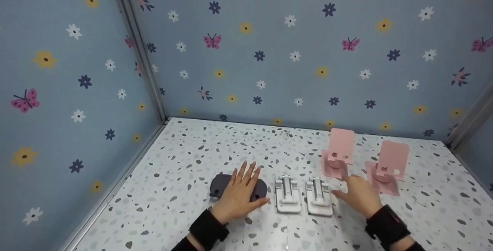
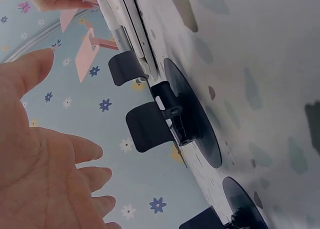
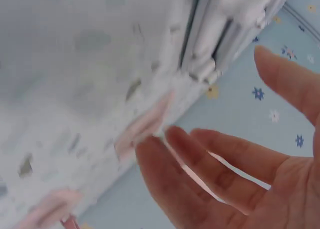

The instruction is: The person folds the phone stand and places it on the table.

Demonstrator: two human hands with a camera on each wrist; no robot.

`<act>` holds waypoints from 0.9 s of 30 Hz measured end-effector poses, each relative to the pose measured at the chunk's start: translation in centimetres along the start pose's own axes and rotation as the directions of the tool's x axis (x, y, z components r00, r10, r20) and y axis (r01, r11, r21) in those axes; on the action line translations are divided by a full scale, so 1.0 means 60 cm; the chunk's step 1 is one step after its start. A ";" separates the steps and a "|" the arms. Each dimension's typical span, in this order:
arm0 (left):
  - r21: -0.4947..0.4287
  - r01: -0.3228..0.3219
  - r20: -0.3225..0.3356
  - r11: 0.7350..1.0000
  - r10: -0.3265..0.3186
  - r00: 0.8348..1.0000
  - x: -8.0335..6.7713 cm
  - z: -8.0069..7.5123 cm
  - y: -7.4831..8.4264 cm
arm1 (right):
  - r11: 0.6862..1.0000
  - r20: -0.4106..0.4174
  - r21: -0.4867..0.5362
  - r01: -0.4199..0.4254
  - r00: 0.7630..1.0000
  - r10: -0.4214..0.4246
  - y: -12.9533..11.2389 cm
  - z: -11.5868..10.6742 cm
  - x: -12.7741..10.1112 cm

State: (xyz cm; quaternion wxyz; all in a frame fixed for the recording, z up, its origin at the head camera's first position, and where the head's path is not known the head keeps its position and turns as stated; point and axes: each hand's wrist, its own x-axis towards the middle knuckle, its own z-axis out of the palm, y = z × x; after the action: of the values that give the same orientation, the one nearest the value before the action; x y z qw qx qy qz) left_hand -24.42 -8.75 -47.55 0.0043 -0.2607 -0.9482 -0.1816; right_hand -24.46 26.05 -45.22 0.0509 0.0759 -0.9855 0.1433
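Two white stands point(image 1: 288, 206) lie folded side by side. Just left of them are dark stands point(image 1: 220, 181) with rounded bases and little curved plates; the open left hand point(image 1: 238, 196) is above these, fingers straight. Right of the white stands, the right hand point(image 1: 362, 195) is loosely open. Pink stands point(image 1: 341, 147) stand up behind them, to the right.

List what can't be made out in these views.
Head: the middle of the dark stands, covered by the left hand.
Left wrist: the rest of the lower dark stand, cut off by the bottom edge.
Right wrist: detail on the pink stands, blurred; the right hand covers part of one.
Right wrist: the white stands, blurred, cut off by the top edge.
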 end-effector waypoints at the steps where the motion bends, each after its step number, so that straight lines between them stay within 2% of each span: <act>1: 0.002 0.000 0.000 1.000 0.000 1.000 0.000 0.000 0.000 | 1.000 -0.054 -0.010 0.014 0.998 -0.014 0.003 -0.004 0.003; 3: 0.004 -0.002 -0.004 1.000 0.002 1.000 0.000 -0.002 0.001 | 1.000 -0.130 0.001 0.020 0.991 -0.020 0.012 -0.011 0.012; 5: 0.010 -0.004 -0.009 1.000 0.004 1.000 0.002 -0.004 0.002 | 0.999 -0.162 0.043 0.018 0.987 -0.011 0.023 -0.016 0.026; 11: 0.024 -0.001 0.000 1.000 0.001 1.000 0.005 -0.008 0.004 | 0.969 -0.121 0.245 -0.036 0.990 0.067 0.060 -0.009 0.072; 14: 0.021 -0.007 -0.001 1.000 0.007 1.000 0.003 -0.008 0.004 | 0.943 -0.145 0.330 -0.038 0.985 0.090 0.083 0.005 0.095; 18: 0.008 -0.018 -0.005 1.000 0.019 1.000 -0.002 -0.008 0.004 | 0.886 -0.130 0.461 -0.060 0.982 0.134 0.096 0.011 0.114; 21: 0.005 -0.023 -0.005 1.000 0.023 1.000 -0.006 -0.008 0.004 | 0.835 -0.082 0.539 -0.114 0.979 0.187 0.092 0.007 0.120; 24: 0.008 -0.020 -0.002 1.000 0.020 1.000 -0.008 -0.008 0.005 | 0.805 -0.080 0.575 -0.148 0.969 0.235 0.090 0.008 0.124; 27: 0.007 -0.019 -0.002 1.000 0.019 1.000 -0.008 -0.009 0.005 | 0.758 -0.073 0.631 -0.165 0.960 0.269 0.093 0.010 0.128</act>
State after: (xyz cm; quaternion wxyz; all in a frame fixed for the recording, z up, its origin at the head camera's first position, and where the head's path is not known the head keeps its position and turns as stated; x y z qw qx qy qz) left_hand -23.93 -8.92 -47.00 0.0078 -0.2695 -0.9463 -0.1786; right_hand -32.98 30.11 -46.38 0.0844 -0.0382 -0.8785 0.4687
